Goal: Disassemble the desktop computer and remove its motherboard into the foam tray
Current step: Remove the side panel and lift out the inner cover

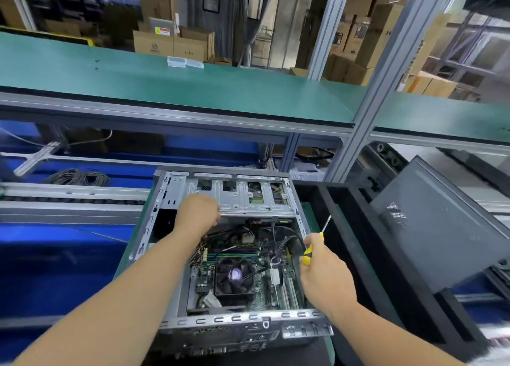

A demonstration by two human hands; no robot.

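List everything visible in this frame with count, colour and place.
case: 1, grey metal, open, centre bench
motherboard: 1, green, inside case
fan: 1, black, on motherboard
drive cage: 1, silver, far end of case
side panel: 1, dark grey, leaning at right
foam tray: 1, black, right of case
cable coil: 1, black, far left
screwdriver: 1, yellow handle, in right hand
boxes: many, brown, background
left hand: at drive cage edge, fingers hidden
right hand: grips screwdriver over case's right side
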